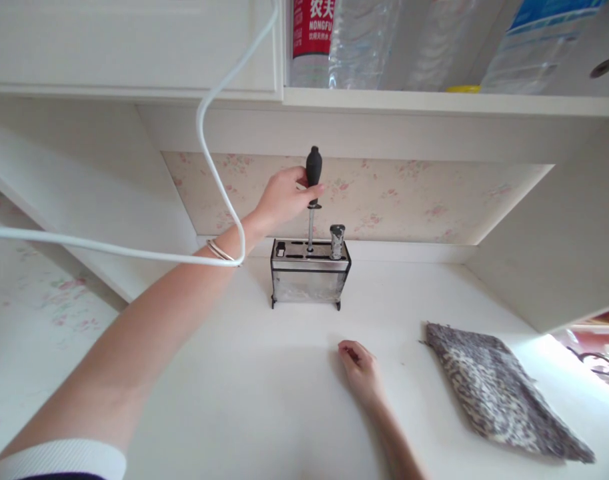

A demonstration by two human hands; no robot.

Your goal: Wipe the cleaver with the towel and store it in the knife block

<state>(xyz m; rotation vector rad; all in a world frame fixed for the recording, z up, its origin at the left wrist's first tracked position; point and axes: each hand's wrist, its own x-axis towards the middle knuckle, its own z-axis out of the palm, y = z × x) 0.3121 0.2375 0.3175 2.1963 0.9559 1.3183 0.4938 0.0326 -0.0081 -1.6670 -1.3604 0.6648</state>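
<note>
My left hand (289,193) is closed around the black handle of a sharpening steel (314,167). The steel's metal rod stands upright, its lower end in a hole in the top of a knife block (309,283) with metal sides and a black frame. To the right of the rod, a second handle (337,243), dark and worn-looking, sticks up from the block; what it belongs to is hidden inside. My right hand (361,370) rests on the white surface in front of the block, fingers curled in, with nothing visible in them.
A grey patterned cloth (504,387) lies at the right. A white cable (204,133) hangs across the view in front of my left forearm. Overhead, a shelf (434,100) holds several plastic bottles (364,40). Side panels and a flowered wall (399,193) enclose the surface.
</note>
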